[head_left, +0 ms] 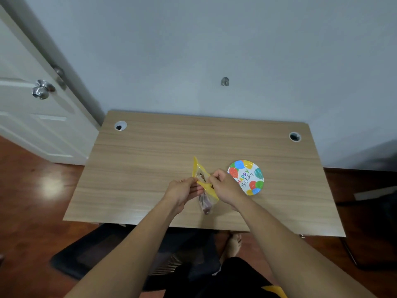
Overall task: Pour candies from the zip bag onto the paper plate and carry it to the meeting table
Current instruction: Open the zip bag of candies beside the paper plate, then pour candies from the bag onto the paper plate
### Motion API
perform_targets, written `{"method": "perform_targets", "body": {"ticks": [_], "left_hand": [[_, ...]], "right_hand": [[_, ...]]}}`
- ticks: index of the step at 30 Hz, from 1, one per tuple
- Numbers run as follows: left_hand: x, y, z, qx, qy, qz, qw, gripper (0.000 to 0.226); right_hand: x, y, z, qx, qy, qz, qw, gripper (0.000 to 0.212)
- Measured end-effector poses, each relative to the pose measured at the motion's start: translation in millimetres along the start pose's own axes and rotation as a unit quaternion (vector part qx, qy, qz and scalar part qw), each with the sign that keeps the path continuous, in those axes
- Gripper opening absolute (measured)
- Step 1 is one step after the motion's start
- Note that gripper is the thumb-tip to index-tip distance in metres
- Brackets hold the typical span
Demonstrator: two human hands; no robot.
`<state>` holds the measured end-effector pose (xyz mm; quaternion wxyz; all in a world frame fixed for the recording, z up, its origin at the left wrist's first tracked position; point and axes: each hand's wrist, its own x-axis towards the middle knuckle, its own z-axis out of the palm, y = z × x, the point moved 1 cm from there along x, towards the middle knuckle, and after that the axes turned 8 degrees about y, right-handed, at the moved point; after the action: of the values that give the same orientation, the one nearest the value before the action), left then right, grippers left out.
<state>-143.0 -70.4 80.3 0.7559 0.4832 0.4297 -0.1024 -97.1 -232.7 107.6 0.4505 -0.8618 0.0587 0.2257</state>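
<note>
A clear zip bag [203,179] with a yellow zip strip is held above the wooden desk [150,151], its mouth pulled apart. My left hand [182,189] pinches one side of the yellow strip and my right hand [224,186] pinches the other. Dark wrapped candies [205,204] hang in the bag's bottom, below my hands. The paper plate [249,177], printed with balloons and "Happy Birthday", lies flat on the desk just right of my right hand; nothing lies on it.
The desk has two cable holes [120,126] [294,137] near its back corners and stands against a grey wall. A white door [32,104] stands at the left. A dark chair [120,250] is under the desk's front edge, above a wooden floor.
</note>
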Motion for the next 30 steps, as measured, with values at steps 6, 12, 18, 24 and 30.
{"method": "perform_targets", "body": {"ticks": [6,12,18,24,30], "left_hand": [[4.1,18.2,-12.2,0.175,0.083,0.101,0.976,0.021],[12.5,40.3,-39.0,0.358,0.107,0.150,0.915,0.027],[-3.8,52.5,-32.3,0.441,0.012,0.079,0.894,0.028],[1.5,53.3,-42.9,0.555,-0.106,0.018,0.825,0.034],[14.0,38.1,-29.9,0.609,-0.146,0.306,0.717,0.094]], "right_hand": [[5.4,6.6,-12.5,-0.087,0.050,-0.054,0.993,0.034],[12.8,12.4,-44.1,-0.109,0.067,-0.050,0.991,0.027],[14.4,1.7,-49.0,-0.123,0.076,-0.093,0.985,0.031],[14.1,-6.7,-60.5,-0.118,0.040,-0.122,0.985,0.028],[7.9,-13.8,-81.0,-0.056,0.005,-0.127,0.990,0.013]]}}
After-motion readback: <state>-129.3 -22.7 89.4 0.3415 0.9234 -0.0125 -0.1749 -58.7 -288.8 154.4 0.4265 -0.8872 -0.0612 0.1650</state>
